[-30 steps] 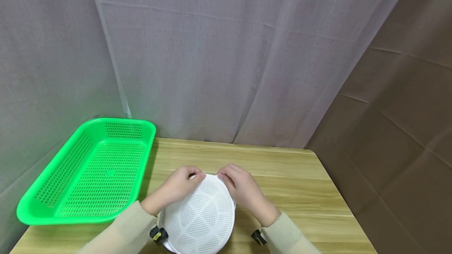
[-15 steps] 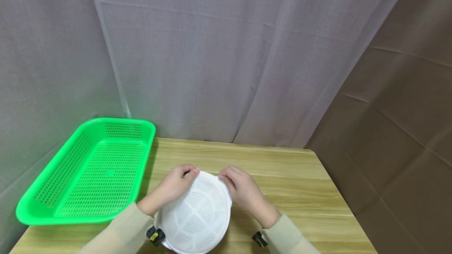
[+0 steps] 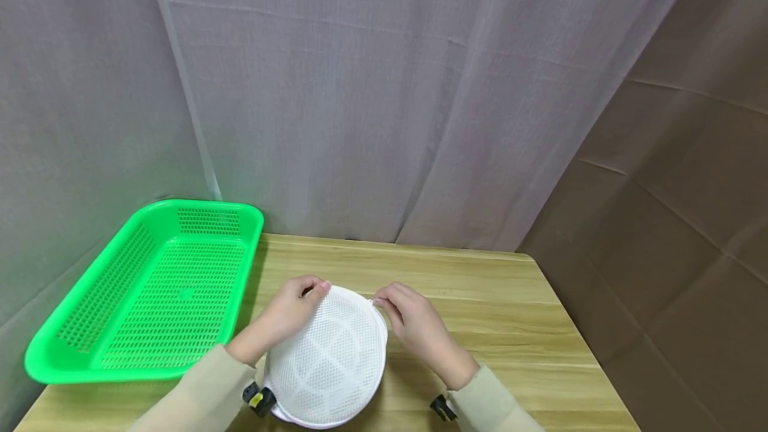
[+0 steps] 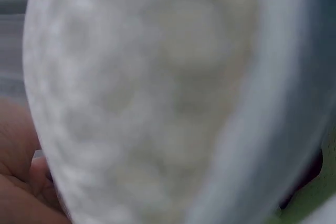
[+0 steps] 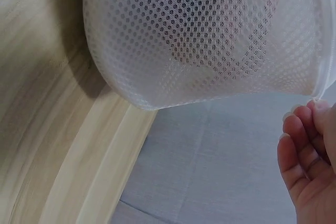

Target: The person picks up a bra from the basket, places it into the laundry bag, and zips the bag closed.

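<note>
A round white mesh laundry bag [image 3: 327,359] is held up over the front of the wooden table. My left hand [image 3: 292,312] grips its upper left edge, thumb on the near side. At the upper right edge, my right hand [image 3: 414,322] pinches a small white bit at the end of the rim seam, its exact form too small to tell. In the right wrist view the honeycomb mesh bag [image 5: 205,35] bulges, and my right hand [image 5: 315,161] has thumb and forefinger together at its corner. Blurred mesh bag [image 4: 131,98] fills most of the left wrist view, partly hiding my left hand [image 4: 21,171].
A green plastic basket [image 3: 243,315] with slotted walls and floor stands on the table to the left. The wooden table [image 3: 480,312] reaches back to a grey curtain [image 3: 360,119]. A brown cloth wall [image 3: 672,232] runs along the right side.
The bag and my left hand have shifted left and slightly up. My right hand stays nearly in place, and a wider stretch of rim now lies between the hands.
</note>
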Tool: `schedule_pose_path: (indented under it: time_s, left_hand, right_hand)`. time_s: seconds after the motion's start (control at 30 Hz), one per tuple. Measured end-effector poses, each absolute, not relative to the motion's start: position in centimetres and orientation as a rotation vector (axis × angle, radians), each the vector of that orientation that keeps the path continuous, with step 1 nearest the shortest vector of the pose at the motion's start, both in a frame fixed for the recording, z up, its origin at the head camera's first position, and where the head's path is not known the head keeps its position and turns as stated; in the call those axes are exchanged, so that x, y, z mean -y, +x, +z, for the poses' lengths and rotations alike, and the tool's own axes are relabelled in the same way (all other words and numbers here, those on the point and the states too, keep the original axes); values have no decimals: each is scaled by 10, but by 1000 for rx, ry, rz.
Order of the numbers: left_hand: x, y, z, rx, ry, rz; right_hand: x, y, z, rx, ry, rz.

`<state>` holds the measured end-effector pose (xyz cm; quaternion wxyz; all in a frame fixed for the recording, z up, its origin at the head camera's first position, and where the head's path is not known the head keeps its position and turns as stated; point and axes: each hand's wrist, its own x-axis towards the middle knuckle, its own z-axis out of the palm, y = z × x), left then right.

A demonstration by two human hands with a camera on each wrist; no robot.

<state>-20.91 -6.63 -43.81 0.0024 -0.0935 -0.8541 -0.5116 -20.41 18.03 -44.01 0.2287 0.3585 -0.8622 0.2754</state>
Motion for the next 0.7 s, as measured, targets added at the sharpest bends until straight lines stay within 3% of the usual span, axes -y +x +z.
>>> schedule_pose_path:
  time_s: [0.37, 0.7]
  left_hand:
    - [66, -207, -431, 2706, -296, -1573]
    - [54, -201, -429, 2721, -587, -1539]
  right_hand:
    - [-181, -202, -438, 2382, 956, 766]
    - [-176, -203, -438, 2349, 985, 761]
